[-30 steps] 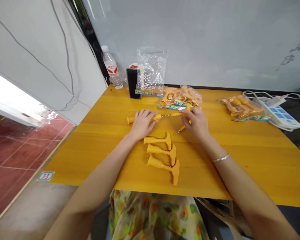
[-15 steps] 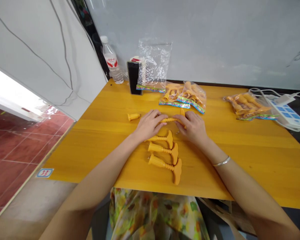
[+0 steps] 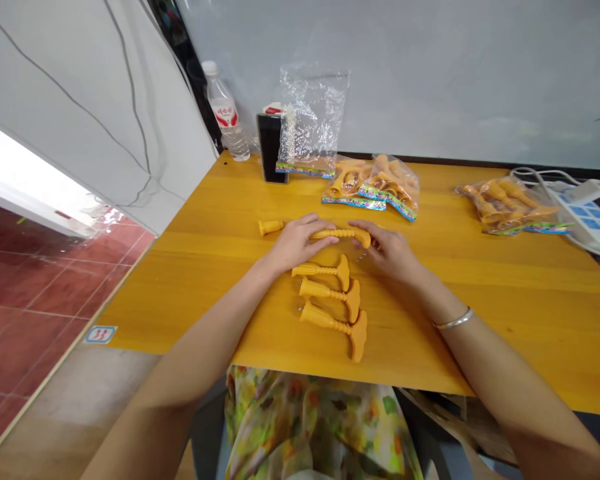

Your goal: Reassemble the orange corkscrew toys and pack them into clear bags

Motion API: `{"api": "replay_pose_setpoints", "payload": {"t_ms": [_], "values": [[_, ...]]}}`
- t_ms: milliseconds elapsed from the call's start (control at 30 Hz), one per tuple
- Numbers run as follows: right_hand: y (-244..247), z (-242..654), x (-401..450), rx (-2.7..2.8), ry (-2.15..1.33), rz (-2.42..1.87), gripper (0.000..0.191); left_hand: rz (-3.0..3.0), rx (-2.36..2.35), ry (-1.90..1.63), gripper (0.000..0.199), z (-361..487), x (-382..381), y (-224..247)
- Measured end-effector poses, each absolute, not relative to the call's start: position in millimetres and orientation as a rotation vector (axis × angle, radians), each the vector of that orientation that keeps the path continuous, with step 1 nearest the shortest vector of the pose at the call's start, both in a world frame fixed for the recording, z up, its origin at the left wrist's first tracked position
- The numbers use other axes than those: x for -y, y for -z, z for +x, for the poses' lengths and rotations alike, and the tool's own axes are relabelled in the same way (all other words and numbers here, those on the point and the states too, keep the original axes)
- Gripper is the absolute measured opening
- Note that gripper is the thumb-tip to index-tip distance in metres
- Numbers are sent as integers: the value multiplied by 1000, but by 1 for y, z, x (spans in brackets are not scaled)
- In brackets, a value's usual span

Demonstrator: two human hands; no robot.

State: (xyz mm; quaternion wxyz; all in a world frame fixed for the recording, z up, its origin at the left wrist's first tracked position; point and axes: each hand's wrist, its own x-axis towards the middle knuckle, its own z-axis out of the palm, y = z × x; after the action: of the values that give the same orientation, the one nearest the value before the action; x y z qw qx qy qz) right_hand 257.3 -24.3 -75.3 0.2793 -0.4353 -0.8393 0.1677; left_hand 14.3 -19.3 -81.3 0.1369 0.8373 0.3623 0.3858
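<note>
My left hand [image 3: 297, 243] and my right hand [image 3: 390, 252] meet over a ribbed orange plastic handle [image 3: 341, 234] on the yellow wooden table [image 3: 505, 333]. The left fingertips reach its left part, and the right fingers close around its flared end. A short orange plastic cap [image 3: 271, 227] lies beyond my left hand. A bit of metal wire [image 3: 363, 257] glints beside my right fingers, mostly hidden. Below my hands, several T-handled orange plastic corkscrews [image 3: 333, 293] lie side by side, pointing left.
Clear bags of orange parts [image 3: 373, 190] lie at the table's back edge, with another [image 3: 505, 207] to the right. Behind stand a water bottle [image 3: 226, 117], a black box [image 3: 270, 147] and a clear bag [image 3: 314, 113]. A power strip [image 3: 587, 217] sits at right.
The orange handle now lies level between my hands, and the metal chain seen earlier is hidden or gone. The cap sits apart on the left. The whole view has shifted slightly.
</note>
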Motion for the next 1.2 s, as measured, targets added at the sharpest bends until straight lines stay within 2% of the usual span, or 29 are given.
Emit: {"api": "replay_pose_setpoints", "payload": {"t_ms": [33, 167, 233, 267, 367, 433, 500, 533, 667, 733, 867, 967, 1033, 1100, 1200], "values": [[74, 255, 27, 2241, -492, -1219, 38, 2445, -1054, -1112, 28, 14, 19, 81], [68, 247, 34, 2081, -911, -1386, 72, 2556, -1085, -1044, 30, 11, 18, 81], [68, 248, 32, 1970, -976, -1372, 76, 2581, -1118, -1008, 31, 9, 17, 81], [70, 250, 30, 1938, -908, -1342, 73, 2584, -1142, -999, 32, 9, 17, 81], [74, 258, 23, 1996, -482, -1228, 41, 2576, -1191, -995, 31, 8, 16, 83], [76, 260, 22, 2142, -197, -1184, 40, 2572, -1182, -998, 31, 8, 15, 84], [75, 258, 24, 2254, -73, -1176, 33, 2571, -1156, -1024, 33, 9, 16, 84], [74, 255, 27, 2278, -119, -1190, 34, 2571, -1147, -1048, 34, 9, 16, 84], [71, 244, 34, 2179, -749, -1311, 70, 2565, -1141, -1123, 34, 7, 16, 81], [71, 244, 34, 2085, -861, -1321, 74, 2560, -1141, -1141, 34, 6, 15, 81], [76, 254, 26, 2040, -387, -1235, 43, 2538, -1134, -1176, 37, 5, 13, 85], [76, 259, 25, 2202, -11, -1163, 36, 2529, -1126, -1160, 39, 6, 13, 86], [74, 256, 28, 2274, 40, -1131, 38, 2543, -1098, -1164, 41, 8, 14, 86], [69, 251, 32, 2259, -127, -1136, 51, 2571, -1073, -1178, 44, 9, 16, 85], [63, 244, 38, 2113, -580, -1219, 62, 2620, -1094, -1194, 48, 12, 18, 84]]}}
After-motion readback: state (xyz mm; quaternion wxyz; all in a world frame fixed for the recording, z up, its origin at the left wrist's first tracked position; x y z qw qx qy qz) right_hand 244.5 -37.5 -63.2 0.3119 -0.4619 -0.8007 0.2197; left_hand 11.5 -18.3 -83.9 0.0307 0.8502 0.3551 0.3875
